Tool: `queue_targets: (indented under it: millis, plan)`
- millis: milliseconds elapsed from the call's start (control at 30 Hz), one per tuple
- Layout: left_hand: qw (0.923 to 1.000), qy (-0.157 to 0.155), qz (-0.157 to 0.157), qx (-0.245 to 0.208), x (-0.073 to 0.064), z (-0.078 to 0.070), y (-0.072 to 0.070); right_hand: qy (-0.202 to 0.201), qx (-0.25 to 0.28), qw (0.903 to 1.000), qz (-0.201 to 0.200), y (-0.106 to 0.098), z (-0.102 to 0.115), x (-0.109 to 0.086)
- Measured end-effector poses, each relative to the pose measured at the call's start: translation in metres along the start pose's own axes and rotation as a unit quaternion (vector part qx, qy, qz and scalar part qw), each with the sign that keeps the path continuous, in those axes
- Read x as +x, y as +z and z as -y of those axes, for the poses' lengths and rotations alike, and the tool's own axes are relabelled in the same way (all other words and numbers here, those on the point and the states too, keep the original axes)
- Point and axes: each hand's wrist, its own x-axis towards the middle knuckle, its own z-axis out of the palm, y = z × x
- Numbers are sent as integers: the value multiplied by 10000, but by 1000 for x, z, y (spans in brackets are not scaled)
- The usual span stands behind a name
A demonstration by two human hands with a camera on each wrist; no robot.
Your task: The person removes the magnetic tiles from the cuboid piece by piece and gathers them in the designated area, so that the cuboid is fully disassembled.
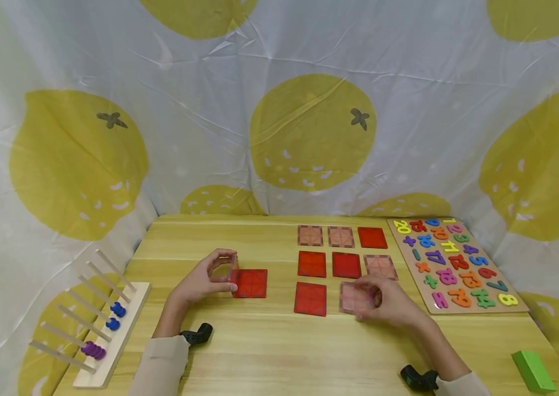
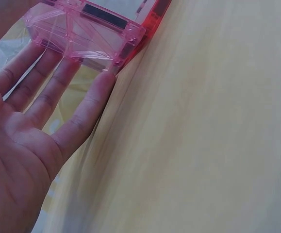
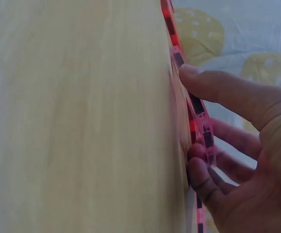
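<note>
On the table's left half, my left hand [image 1: 210, 278] holds a clear pink magnetic tile [image 2: 77, 36] upright between thumb and fingers. That tile stands along the left edge of a flat red magnetic tile [image 1: 251, 283]. My right hand [image 1: 390, 301] grips another pink magnetic tile [image 1: 352, 297] by its right side, thumb and fingers on its edges. In the right wrist view this pink tile [image 3: 198, 104] is seen edge-on, slightly tilted. To its left lies a red tile [image 1: 310, 298]; above it is a second red tile [image 1: 346, 265].
More red and pink tiles [image 1: 341, 237] lie in rows behind. A wooden number board [image 1: 425, 275] with coloured numerals sits at right, a green block [image 1: 533, 371] at front right. A pegged wooden stand [image 1: 123, 330] with blue and purple pieces is at left. Patterned cloth [image 1: 200, 121] hangs behind.
</note>
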Motion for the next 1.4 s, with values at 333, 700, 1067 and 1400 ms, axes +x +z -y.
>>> queue_targets:
  millis: [333,700,1067,1400]
  plan:
    - [10000,-14,23,-48,0,-1,-1,-162,-487,9987,2,8,5,5]
    - [10000,-60,17,-53,3,-4,0,-106,-539,9985,-67,6,9,8]
    - [9999,-134,91,41,1,-2,1,-518,-197,9972,-493,-5,15,17]
    - [9997,105,157,-170,-1,-1,2,-552,-291,9953,-739,0,39,45]
